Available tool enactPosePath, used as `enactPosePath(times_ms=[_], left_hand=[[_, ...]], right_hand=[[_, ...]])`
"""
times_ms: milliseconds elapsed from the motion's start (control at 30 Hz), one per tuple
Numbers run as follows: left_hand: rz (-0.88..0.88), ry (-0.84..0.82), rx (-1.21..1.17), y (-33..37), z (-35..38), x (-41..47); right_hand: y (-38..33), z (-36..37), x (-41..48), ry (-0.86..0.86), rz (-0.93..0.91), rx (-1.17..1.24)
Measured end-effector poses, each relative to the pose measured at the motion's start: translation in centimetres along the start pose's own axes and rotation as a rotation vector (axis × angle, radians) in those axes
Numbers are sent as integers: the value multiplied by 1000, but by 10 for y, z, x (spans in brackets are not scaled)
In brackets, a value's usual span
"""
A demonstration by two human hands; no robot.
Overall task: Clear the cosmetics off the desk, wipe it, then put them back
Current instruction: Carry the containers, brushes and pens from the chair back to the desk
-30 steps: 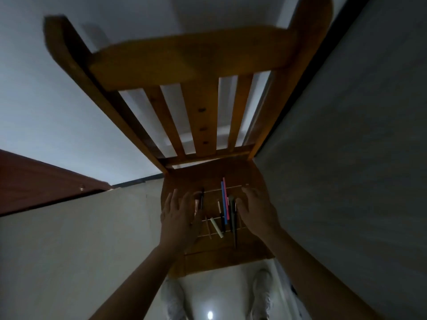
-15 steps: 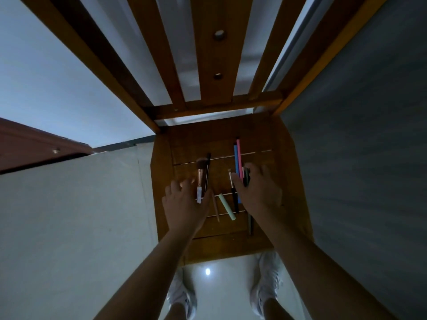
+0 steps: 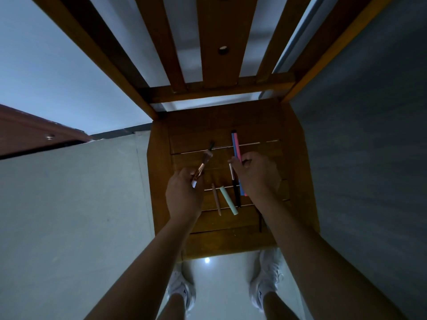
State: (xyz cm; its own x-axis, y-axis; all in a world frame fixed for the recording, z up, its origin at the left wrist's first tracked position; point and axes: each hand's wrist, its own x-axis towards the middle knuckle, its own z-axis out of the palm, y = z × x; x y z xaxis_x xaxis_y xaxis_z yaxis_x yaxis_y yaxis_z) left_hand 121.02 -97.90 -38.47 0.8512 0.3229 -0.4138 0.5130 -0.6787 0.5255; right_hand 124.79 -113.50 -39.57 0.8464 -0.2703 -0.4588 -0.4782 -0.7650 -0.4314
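Observation:
Several cosmetics lie on the slatted seat of a wooden chair (image 3: 295,181) below me. My left hand (image 3: 182,197) is shut on a rose-gold makeup brush (image 3: 202,166), bristles pointing away; a second dark-tipped brush (image 3: 210,145) sticks out just beyond it. My right hand (image 3: 256,174) is closed around a blue pen (image 3: 235,144) and a pink one lying side by side. Between my hands rest a thin black brush (image 3: 233,181), a mint-green tube (image 3: 228,200) and a slim beige pencil (image 3: 216,199).
The chair back (image 3: 217,54) rises ahead. A grey surface (image 3: 69,215) runs along the left, a dark grey one (image 3: 369,181) on the right. A red-brown wooden edge (image 3: 34,132) is at far left. My white shoes (image 3: 268,280) stand on glossy floor.
The view has dropped closer to the seat. My left hand has closed on the rose-gold brush and lifted its handle; my right hand has curled around the blue and pink pens.

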Motion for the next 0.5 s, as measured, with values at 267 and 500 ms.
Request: enactPosePath(times_ms=[267,500], left_hand=[[-101,88,-254,3,-21,-14],[-173,22,-620,71,-119,-84]], right_hand=[[7,-25,-18,-70,-32,320],[-16,-127,-88,-151,23,673]])
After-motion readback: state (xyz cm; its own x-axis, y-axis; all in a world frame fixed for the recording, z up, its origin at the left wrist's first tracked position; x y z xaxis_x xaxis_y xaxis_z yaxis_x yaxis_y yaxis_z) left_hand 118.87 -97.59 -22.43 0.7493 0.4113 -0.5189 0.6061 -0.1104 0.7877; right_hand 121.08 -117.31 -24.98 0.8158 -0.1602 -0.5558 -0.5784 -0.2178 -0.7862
